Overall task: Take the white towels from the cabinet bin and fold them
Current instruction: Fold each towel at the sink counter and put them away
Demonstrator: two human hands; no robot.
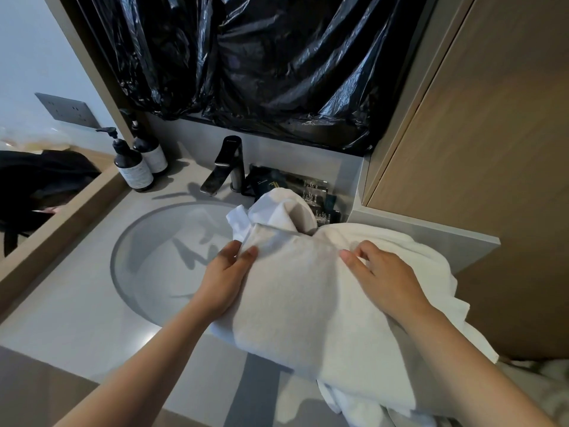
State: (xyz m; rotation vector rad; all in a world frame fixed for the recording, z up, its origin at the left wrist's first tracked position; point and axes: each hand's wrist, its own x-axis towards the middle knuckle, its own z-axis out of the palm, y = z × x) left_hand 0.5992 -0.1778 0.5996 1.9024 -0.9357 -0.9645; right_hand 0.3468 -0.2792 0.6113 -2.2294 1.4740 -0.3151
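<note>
A large white towel (308, 303) lies bunched over the right side of the grey vanity counter (77, 318), partly overhanging the round sink (160, 257) and the counter's front edge. My left hand (224, 278) pinches the towel's left edge, thumb on top and fingers underneath. On the towel's upper middle, my right hand (381, 275) grips a fold with curled fingers. More white towel fabric (363, 408) hangs below the front edge. No cabinet bin is in view.
A black faucet (224, 164) stands behind the sink. Two dark pump bottles (138, 164) sit at the counter's back left. Dark amenity packets (308, 192) lie behind the towel. Black plastic sheeting (261, 63) covers the wall above. A wooden cabinet panel (477, 149) rises on the right.
</note>
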